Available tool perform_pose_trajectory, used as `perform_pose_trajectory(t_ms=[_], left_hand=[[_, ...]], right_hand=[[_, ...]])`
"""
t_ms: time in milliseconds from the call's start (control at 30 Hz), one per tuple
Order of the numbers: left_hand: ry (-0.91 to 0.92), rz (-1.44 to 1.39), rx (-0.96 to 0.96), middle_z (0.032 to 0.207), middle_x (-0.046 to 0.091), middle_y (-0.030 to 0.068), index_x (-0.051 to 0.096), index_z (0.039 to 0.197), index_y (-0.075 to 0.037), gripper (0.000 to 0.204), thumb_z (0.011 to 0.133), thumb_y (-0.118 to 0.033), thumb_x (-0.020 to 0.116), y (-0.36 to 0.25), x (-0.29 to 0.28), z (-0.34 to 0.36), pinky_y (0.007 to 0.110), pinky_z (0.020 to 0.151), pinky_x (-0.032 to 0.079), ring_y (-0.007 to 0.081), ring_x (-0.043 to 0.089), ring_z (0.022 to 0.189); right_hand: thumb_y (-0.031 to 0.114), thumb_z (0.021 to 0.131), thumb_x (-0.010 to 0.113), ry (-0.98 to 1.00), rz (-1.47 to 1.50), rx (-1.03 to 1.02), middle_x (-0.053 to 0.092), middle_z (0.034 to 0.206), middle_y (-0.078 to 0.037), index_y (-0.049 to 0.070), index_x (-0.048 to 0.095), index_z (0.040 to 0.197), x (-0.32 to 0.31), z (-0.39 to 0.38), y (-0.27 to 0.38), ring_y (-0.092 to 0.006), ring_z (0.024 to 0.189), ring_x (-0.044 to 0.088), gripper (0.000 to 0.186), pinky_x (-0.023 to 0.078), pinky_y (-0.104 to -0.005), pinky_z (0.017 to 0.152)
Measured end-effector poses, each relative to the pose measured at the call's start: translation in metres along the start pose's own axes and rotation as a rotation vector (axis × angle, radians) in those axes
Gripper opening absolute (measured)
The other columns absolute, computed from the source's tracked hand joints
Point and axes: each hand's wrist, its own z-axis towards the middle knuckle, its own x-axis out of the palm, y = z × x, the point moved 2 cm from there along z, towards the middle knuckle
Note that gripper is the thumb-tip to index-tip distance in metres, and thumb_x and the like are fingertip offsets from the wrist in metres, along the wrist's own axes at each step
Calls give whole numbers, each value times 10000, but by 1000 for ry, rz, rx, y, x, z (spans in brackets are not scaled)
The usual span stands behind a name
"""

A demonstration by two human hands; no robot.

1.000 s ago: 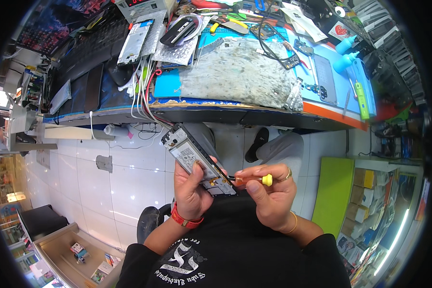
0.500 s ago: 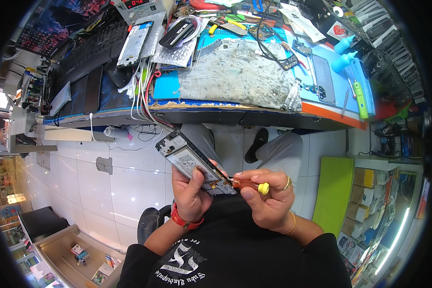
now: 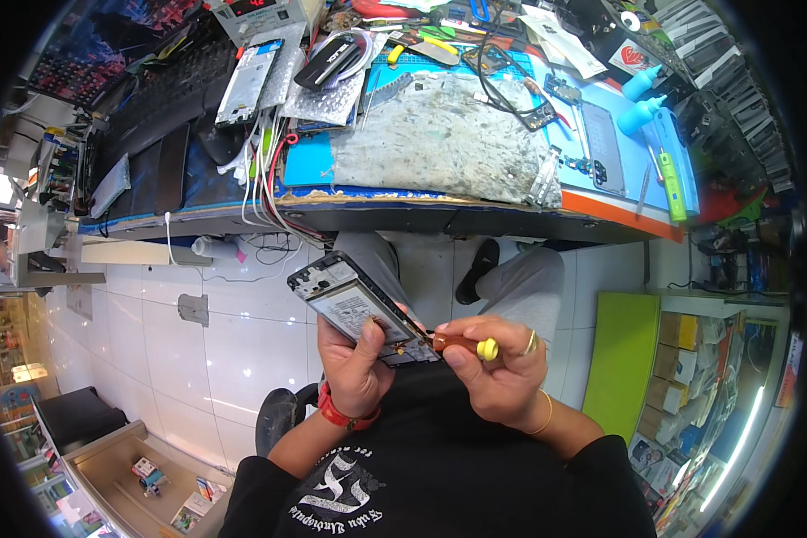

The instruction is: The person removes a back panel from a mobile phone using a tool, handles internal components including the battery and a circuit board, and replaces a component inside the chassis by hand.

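My left hand [image 3: 354, 372] is closed around an opened smartphone [image 3: 345, 300], its thumb lying over the inner face. The phone is tilted above my lap, with its pale battery and inner parts exposed. Between the fingers of my right hand [image 3: 502, 372] is a small screwdriver [image 3: 462, 342] with a reddish-brown handle and a yellow end cap. Its tip points at the phone's right edge near the lower end. Whether the tip touches a screw is too small to tell.
The workbench [image 3: 377, 215] ahead carries a worn grey mat [image 3: 457, 134], loose phone parts, tools and cables. Blue bottles [image 3: 641, 115] and a green pen-shaped tool [image 3: 672, 184] are at its right. A green panel [image 3: 620, 368] and a glass display case [image 3: 708, 394] stand to my right.
The phone and the screwdriver have shifted very slightly to the left and turned a little. Both hands keep their holds.
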Motion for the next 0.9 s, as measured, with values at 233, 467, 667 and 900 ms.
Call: perform_pose_trajectory(t_ms=[233,467,667,900], left_hand=[[28,-27,-28,1081,652,186,450,1264,-29,316,1022,-158,606,3,-6,0,440,767,628,318,728,882],[61,-65,-62,1086,647,187,456,1240,-11,307,1023,-168,607,1,-3,1,435,768,627,318,728,879],[36,-42,-73,1077,650,183,458,1227,0,305,1022,-170,607,2,-4,1,432,779,626,314,729,870],[13,-94,-119,1097,674,193,434,1292,-16,357,1012,-136,621,2,-4,1,428,826,615,287,731,909]], right_hand=[[-4,970,660,-83,432,270,713,1063,-177,-7,536,1088,-1,2,-5,-185,975,714,171,603,-292,822],[13,983,648,-77,506,364,709,1063,-175,9,516,1086,-3,1,-7,-180,968,712,168,608,-288,788],[28,989,646,-110,493,386,711,1043,-171,10,515,1088,-2,-2,-8,-176,946,713,166,611,-298,777],[20,983,650,-112,610,495,711,1047,-176,-2,509,1097,-6,2,-12,-183,958,713,182,607,-310,816]])
